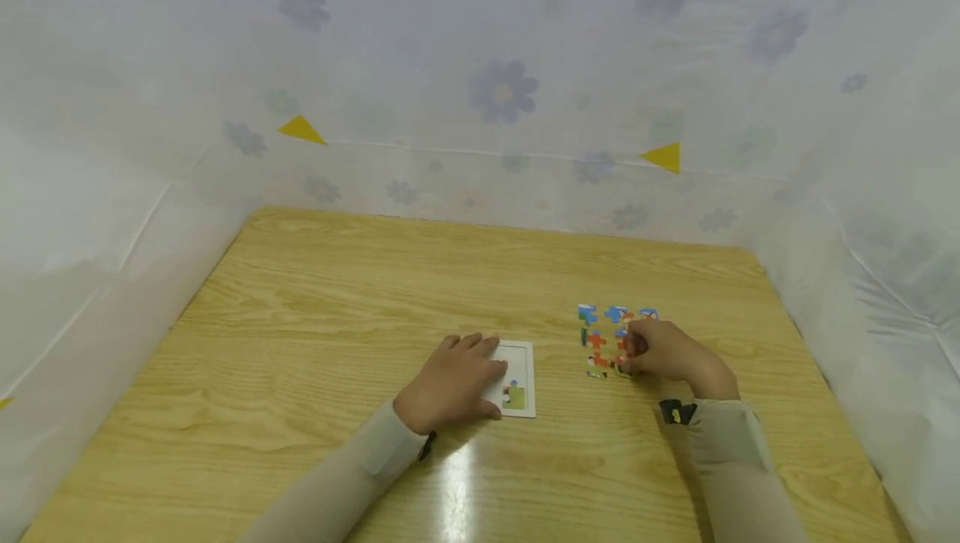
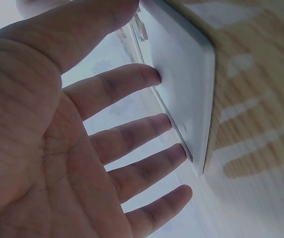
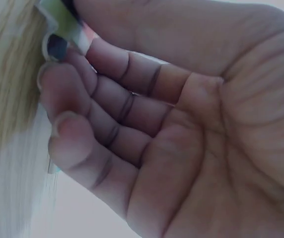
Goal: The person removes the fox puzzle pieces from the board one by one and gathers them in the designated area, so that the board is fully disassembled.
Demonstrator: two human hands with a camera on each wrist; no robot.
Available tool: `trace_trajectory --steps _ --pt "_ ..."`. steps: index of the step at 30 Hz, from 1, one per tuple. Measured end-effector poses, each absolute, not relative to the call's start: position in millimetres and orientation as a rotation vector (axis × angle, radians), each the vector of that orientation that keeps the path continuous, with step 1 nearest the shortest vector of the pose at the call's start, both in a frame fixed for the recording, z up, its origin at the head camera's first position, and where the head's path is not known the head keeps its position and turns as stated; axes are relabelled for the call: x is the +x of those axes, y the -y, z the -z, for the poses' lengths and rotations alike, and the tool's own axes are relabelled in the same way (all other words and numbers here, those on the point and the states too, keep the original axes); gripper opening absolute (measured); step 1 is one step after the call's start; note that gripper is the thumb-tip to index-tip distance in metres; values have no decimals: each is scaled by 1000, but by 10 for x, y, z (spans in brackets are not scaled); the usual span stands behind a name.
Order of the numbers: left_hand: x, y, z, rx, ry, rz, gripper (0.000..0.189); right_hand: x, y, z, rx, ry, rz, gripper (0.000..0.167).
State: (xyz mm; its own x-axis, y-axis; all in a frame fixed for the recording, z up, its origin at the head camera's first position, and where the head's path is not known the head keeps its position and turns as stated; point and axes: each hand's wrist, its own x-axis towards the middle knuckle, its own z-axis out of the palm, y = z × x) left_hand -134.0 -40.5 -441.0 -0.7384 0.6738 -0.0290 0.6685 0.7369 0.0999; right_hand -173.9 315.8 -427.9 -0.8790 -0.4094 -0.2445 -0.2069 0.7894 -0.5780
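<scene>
My left hand point(image 1: 456, 384) lies over the left part of a white puzzle frame point(image 1: 528, 376), its fingers spread. In the left wrist view, several fingertips touch the rim of that frame point(image 2: 181, 84). One green puzzle piece point(image 1: 516, 398) with a blue knob sits in the frame's lower right corner. Over the right edge of the loose pieces, my right hand point(image 1: 663, 353) has its fingers curled. Between thumb and fingers it pinches a jigsaw piece point(image 3: 66, 21), partly green and mostly hidden by the hand.
Several loose jigsaw pieces, among them a blue one point(image 1: 587, 314) and an orange one point(image 1: 597, 340), lie in rows right of the frame. The wooden table point(image 1: 360, 276) is enclosed by white flowered sheeting point(image 1: 442, 168) at the back and sides.
</scene>
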Motion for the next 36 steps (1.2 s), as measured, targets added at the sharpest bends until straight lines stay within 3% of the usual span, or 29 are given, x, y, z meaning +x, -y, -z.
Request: trace_trajectory --steps 7,18,36 --pt "-1344 402 4419 1092 -2857 -126 63 -1718 -3107 4236 -393 -2670 686 28" --pt "-1337 401 4422 1077 -2849 -149 60 -1687 -2923 4129 -520 -2705 841 17" --pt "-1327 378 4397 1056 -2855 -158 61 -1601 -2430 4189 -717 -2735 956 28"
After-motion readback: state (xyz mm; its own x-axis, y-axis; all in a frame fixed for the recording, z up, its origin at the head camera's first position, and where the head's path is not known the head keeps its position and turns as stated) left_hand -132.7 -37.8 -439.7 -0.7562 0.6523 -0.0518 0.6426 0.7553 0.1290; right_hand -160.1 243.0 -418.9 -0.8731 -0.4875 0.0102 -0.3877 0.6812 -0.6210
